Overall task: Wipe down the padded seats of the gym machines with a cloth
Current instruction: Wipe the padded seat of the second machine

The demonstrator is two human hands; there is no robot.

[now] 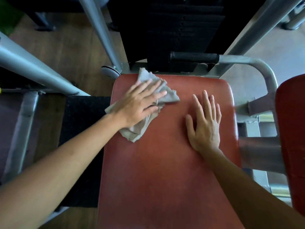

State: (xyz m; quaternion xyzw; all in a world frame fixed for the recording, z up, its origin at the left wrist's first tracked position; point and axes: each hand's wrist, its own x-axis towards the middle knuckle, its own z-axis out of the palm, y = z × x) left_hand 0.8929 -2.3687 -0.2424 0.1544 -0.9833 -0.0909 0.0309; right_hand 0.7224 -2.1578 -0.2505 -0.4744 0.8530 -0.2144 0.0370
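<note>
A red padded seat [165, 162] fills the middle of the view. A crumpled grey-beige cloth [145, 76] lies on its far left corner. My left hand [140, 103] presses flat on the cloth with straight fingers pointing right. My right hand [204, 123] rests flat on the bare seat near its right edge, fingers spread and pointing away from me. The two hands are apart, with bare padding between them.
Grey metal frame tubes [102, 33] rise at the left and right. A black weight stack [181, 30] stands behind the seat, with a black-gripped handle [193, 57] in front of it. Another red pad [293, 138] sits at the right edge. Black rubber mat [82, 146] lies left of the seat.
</note>
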